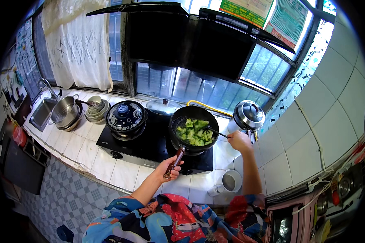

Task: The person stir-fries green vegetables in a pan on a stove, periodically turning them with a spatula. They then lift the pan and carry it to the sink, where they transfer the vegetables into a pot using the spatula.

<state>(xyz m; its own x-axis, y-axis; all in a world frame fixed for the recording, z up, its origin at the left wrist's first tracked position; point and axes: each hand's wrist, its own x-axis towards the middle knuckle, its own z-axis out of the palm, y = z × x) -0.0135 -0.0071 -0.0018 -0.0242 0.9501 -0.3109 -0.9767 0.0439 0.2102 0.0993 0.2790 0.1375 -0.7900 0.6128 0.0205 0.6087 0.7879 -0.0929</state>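
My left hand (168, 170) is wrapped around the brown handle (177, 158) of a dark frying pan (174, 131). The pan sits over the right burner of a black two-burner gas stove (155, 148). Chopped green vegetables (194, 132) lie in it, glossy and in chunks. From the right, my right hand (239, 141) grips a thin dark utensil (218, 132). Its far end is among the vegetables, so its shape there is hidden. Any flame under the pan is out of sight.
A lidded dark-blue patterned pot (125, 117) occupies the left burner. Behind the stove lie a glass lid (163, 107) and a yellow hose (209, 107). A steel kettle (248, 115) stands right, a white cup (231, 181) front right. Stacked bowls (98, 111) and steel pots (65, 112) flank the sink (43, 115).
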